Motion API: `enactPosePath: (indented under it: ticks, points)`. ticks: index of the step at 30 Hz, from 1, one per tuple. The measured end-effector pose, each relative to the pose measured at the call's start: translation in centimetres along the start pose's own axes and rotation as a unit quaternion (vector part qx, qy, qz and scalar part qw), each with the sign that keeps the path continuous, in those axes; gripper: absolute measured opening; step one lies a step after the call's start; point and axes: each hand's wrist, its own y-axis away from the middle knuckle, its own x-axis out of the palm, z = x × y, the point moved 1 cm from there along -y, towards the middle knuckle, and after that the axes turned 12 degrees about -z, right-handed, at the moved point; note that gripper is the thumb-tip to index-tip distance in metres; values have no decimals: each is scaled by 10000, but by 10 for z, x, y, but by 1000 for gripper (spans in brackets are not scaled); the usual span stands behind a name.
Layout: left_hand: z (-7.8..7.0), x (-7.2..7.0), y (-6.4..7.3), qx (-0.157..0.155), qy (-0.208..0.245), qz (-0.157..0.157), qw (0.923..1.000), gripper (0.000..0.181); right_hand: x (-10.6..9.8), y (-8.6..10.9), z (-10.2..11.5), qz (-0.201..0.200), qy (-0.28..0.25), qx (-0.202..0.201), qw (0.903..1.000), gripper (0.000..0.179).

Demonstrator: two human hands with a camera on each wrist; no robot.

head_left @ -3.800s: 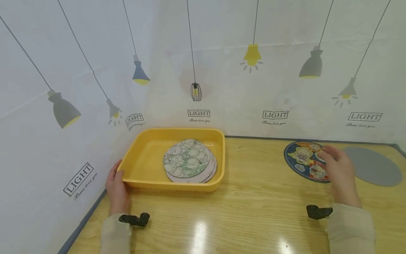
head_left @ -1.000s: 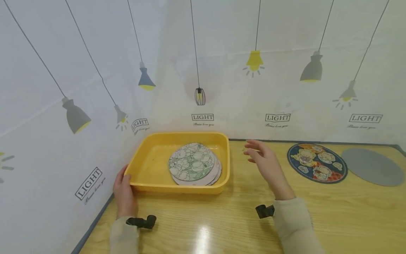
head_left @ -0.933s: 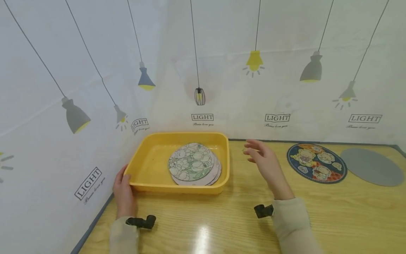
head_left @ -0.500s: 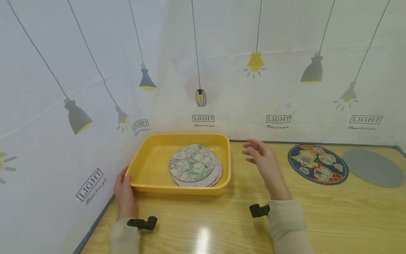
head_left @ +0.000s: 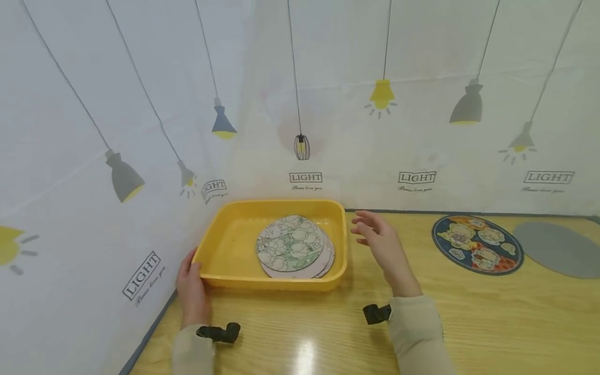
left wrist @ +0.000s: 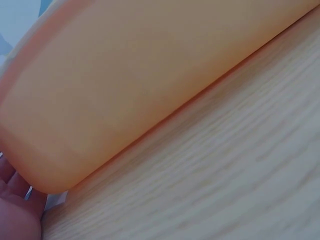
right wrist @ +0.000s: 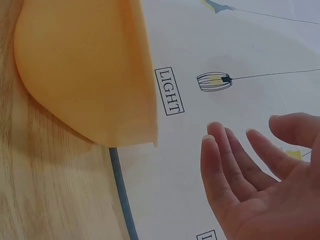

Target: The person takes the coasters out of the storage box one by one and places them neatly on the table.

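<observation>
The yellow tray [head_left: 229, 281] stands against the back wall with a small stack of thin round mats in it. Uppermost lies a round mat with pale tulips [head_left: 290, 242], and pinkish edges show beneath it. My left hand [head_left: 194, 294] touches the outside of the tray's near left corner; its fingertips are partly hidden behind the corner in the left wrist view. Just right of the tray, my right hand [head_left: 382, 247] is raised with relaxed, parted fingers and holds nothing. In the right wrist view the palm and fingers [right wrist: 215, 170] show apart from the tray wall.
A dark blue round mat with cartoon figures [head_left: 478, 245] lies on the table at the right. Beside it is a plain grey round mat [head_left: 562, 247], their edges close together. A white cloth printed with lamps [head_left: 351, 125] hangs behind the wooden table [head_left: 337, 338].
My right hand has moved left from over the blue mat to beside the tray, edging closer in the last second. My left hand keeps its place on the tray. The head view has shifted slightly.
</observation>
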Motion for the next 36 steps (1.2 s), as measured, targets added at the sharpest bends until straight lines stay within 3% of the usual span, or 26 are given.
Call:
enactPosePath:
  ticks: [11, 16, 26, 31, 36]
  points:
    - [1, 0, 2, 8, -93, -91, 9999, 37, 37, 2, 1, 241, -254, 476, 9983, 37]
    - [-1, 1, 0, 28, 101, -38, 9999, 37, 52, 6, 3, 324, -145, 422, 9985, 36]
    - [-2, 2, -2, -124, -56, -8, 9999, 37, 74, 9, -2, 463, 111, 348, 9983, 33]
    - [-4, 1, -2, -102, 3, 33, 9999, 36, 83, 11, -4, 437, 833, 142, 9955, 35]
    - [-2, 1, -1, -115, 14, 13, 9999, 36, 90, 14, -7, 655, 1952, -282, 9782, 39]
